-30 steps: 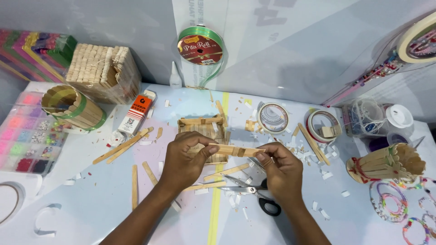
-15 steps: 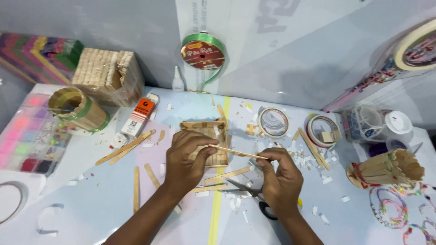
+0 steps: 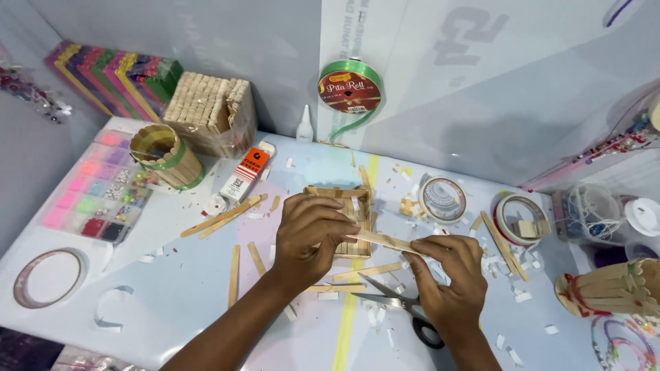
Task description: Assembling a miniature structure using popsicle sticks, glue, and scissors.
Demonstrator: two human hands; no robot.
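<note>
Two hands at centre of a littered craft table (image 3: 172, 302), both pinched on one flat wooden stick (image 3: 385, 241). Left hand (image 3: 309, 237) closed on the stick's near end while lying over a small square frame of craft sticks (image 3: 347, 221); right hand (image 3: 450, 275) clamped by thumb and fingertips on the far end, so that the stick spans between them, tilted down toward the right. Below the hands, black-handled scissors (image 3: 392, 306) lying open, blades pointing toward the left wrist. Loose sticks (image 3: 221, 218) scattered left of the frame; a glue tube (image 3: 244, 177) beyond them, a stick-built cup with green band (image 3: 165, 154) and a stick block (image 3: 210, 113) farther back. Tape rolls (image 3: 442, 199) to the right, a green ribbon spool (image 3: 349, 89) against the wall.

Likely hazards — judged from the present layout: snapping or bowing of the thin stick under opposed pinch pressure; dislodging of the frame's joints by the weight of the left hand resting on it; a wrist dragging across the open scissor blades; paper scraps sticking to any tacky surface.
</note>
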